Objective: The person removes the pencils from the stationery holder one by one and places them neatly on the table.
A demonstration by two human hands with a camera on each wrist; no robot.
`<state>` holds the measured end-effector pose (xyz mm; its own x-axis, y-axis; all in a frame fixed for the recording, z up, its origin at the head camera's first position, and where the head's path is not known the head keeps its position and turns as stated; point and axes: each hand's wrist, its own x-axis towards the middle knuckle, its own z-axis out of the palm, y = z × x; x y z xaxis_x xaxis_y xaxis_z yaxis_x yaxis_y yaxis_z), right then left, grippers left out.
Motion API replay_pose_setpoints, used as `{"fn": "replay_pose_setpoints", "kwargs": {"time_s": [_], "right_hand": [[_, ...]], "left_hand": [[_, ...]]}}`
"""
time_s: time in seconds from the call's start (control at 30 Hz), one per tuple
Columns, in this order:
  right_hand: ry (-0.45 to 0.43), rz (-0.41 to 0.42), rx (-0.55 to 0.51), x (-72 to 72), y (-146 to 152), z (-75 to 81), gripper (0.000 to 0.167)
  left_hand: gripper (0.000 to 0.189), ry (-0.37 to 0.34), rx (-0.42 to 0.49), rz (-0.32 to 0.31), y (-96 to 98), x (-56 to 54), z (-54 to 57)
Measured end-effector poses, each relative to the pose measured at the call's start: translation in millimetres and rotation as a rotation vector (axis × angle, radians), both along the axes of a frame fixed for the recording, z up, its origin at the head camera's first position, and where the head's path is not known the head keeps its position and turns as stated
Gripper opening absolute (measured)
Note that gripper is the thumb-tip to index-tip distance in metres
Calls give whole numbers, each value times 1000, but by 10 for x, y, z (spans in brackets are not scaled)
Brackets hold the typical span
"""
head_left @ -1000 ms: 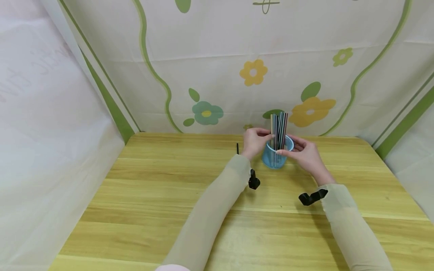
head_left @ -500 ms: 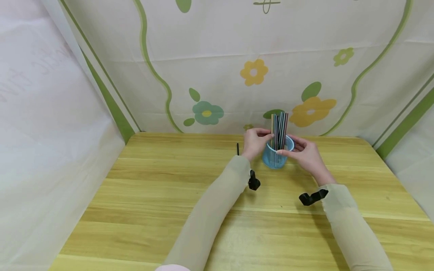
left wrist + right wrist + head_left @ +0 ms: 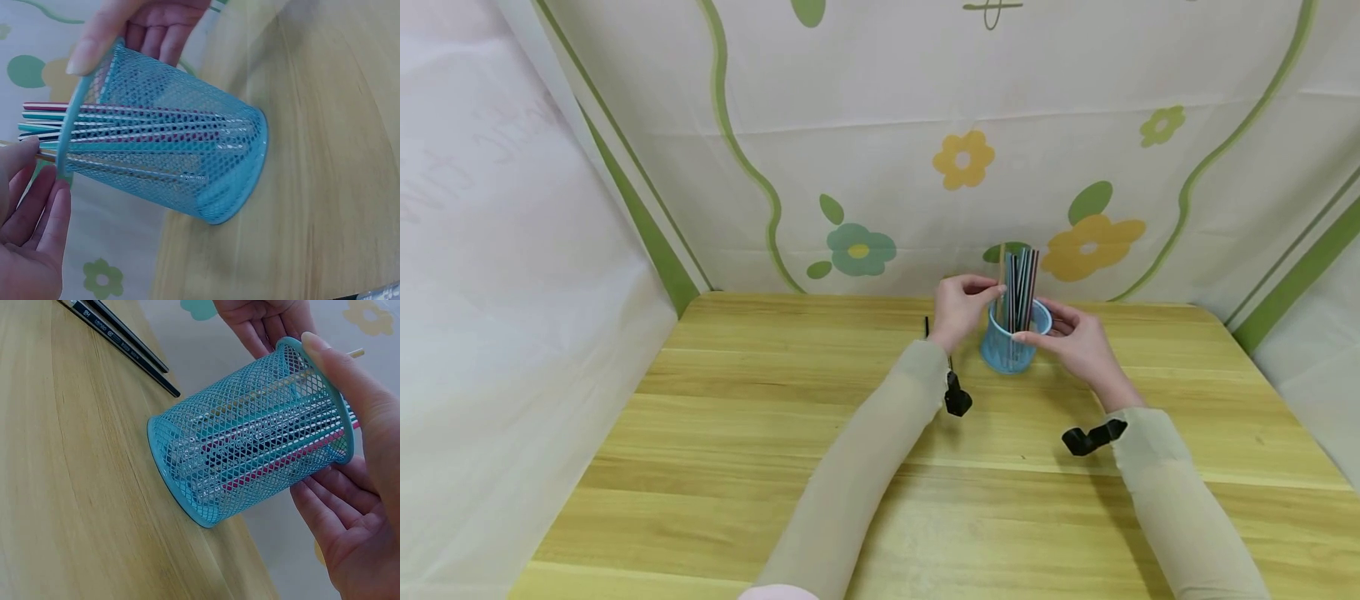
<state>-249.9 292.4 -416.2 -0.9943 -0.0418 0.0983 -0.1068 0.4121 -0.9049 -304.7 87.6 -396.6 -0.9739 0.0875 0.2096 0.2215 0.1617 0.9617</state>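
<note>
A light blue mesh pen holder [image 3: 1000, 357] stands upright on the table, with several slim striped pencils [image 3: 1022, 279] in it. My left hand [image 3: 957, 310] pinches a yellowish pencil [image 3: 1002, 260] at the holder's left side, between thumb and fingertips. In the left wrist view that pencil's lower part shows through the mesh, so it is still inside the holder [image 3: 231, 169]. My right hand [image 3: 1084, 348] holds the holder by its rim, thumb at the front and fingers behind. The right wrist view shows this right thumb [image 3: 340, 365] on the rim.
Two dark pencils [image 3: 128, 353] lie on the wooden table [image 3: 715, 467], left of the holder; in the head view my left arm partly covers them. A white cloth with printed flowers [image 3: 964, 158] hangs just behind the table's back edge.
My left hand has risen slightly, and the yellowish pencil now stands a little higher than the others beside it. The right hand and the pen holder have stayed in place.
</note>
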Motion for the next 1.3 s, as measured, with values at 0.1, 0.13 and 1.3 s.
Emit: {"fn": "replay_pose_setpoints", "kwargs": {"time_s": [0.1,0.13,1.3], "right_hand": [[3,-5,8,4,1,-2,81],[3,-6,10,4,2,-3,81],[-19,-12,-9,-17,13,-7,83]], "left_hand": [[13,21,24,-3,-10,2,27],[13,28,30,-3,-14,3,39],[20,115,357,-19,-398,73,550]]}}
